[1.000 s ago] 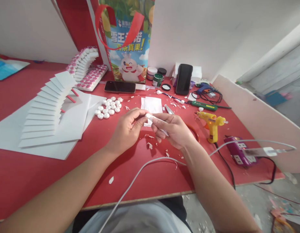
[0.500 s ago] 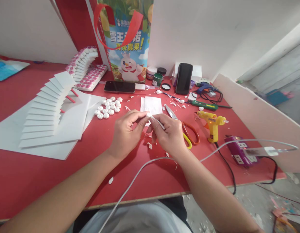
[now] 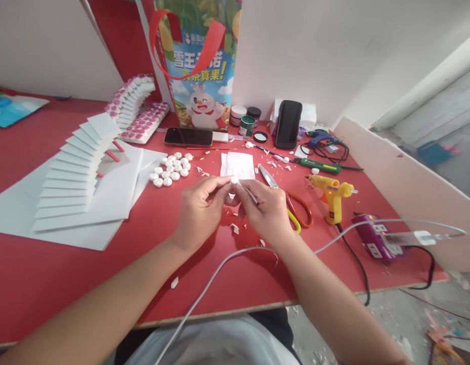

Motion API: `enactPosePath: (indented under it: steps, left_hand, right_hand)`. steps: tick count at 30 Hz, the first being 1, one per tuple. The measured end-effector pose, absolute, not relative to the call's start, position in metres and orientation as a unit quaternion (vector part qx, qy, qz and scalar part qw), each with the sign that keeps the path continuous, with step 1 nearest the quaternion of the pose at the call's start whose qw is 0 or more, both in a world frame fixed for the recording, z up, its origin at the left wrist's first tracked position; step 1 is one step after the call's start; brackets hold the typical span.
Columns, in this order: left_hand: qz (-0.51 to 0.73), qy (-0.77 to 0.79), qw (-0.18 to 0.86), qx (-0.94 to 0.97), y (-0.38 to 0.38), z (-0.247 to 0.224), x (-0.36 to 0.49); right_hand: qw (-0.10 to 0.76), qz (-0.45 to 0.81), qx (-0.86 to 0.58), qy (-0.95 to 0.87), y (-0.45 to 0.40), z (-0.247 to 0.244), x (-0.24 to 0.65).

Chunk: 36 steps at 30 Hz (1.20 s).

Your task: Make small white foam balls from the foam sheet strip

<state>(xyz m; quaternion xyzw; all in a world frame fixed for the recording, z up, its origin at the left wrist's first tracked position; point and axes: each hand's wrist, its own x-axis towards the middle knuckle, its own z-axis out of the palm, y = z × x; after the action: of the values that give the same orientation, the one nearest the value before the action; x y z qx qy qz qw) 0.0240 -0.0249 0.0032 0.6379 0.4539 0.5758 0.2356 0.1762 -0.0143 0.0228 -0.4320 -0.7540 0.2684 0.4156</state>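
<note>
My left hand (image 3: 204,208) is closed, its thumb and forefinger pinching a small round white piece (image 3: 234,180) above the red table. From the other side my right hand (image 3: 265,208) grips the same piece; a thin white strip (image 3: 252,195) shows between its thumb and fingers. Whether strip and piece are joined I cannot tell. Just beyond the fingertips lies a folded white paper (image 3: 238,163). Scissors (image 3: 293,205) with red and yellow handles lie right beside my right hand. To the left of my hands sits a cluster of several small white swirled rounds (image 3: 175,168).
A yellow glue gun (image 3: 331,195) and a purple power block (image 3: 375,238) stand at right. A white cable (image 3: 219,274) crosses over my right forearm. Fanned white foam pieces (image 3: 63,177) lie at left. Behind are a phone (image 3: 188,136), paint jars (image 3: 247,125) and a bag (image 3: 204,66).
My fingers have shifted slightly around the small white piece, which shows a little more between the fingertips. The view has moved a touch; the things on the table stay put.
</note>
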Motion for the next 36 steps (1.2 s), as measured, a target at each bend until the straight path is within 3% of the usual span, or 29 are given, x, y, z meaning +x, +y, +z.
enactPosePath:
  steps: [3, 5, 9, 11, 21, 27, 36]
  left_hand:
    - [0.578, 0.427, 0.165, 0.675, -0.024, 0.002, 0.023]
    - [0.574, 0.422, 0.171, 0.681, -0.023, 0.003, 0.021]
    - [0.525, 0.433, 0.346, 0.646, -0.017, 0.008, 0.013]
    - [0.492, 0.425, 0.383, 0.656, -0.014, 0.009, 0.01]
    - [0.46, 0.453, 0.194, 0.739, -0.011, 0.003, 0.007]
    - [0.449, 0.443, 0.188, 0.753, -0.01, 0.004, 0.005]
    - [0.454, 0.444, 0.257, 0.728, -0.011, 0.006, 0.006]
  right_hand:
    - [0.408, 0.26, -0.434, -0.76, -0.014, 0.024, 0.178]
    - [0.396, 0.273, -0.429, -0.765, -0.013, 0.026, 0.181]
    - [0.35, 0.344, -0.41, -0.769, -0.006, 0.029, 0.191]
    - [0.337, 0.372, -0.403, -0.766, -0.003, 0.028, 0.192]
    - [0.342, 0.679, -0.405, -0.508, 0.006, 0.029, 0.185]
    - [0.286, 0.807, -0.376, -0.355, 0.014, 0.032, 0.191]
    - [0.307, 0.806, -0.339, -0.374, 0.009, 0.031, 0.192]
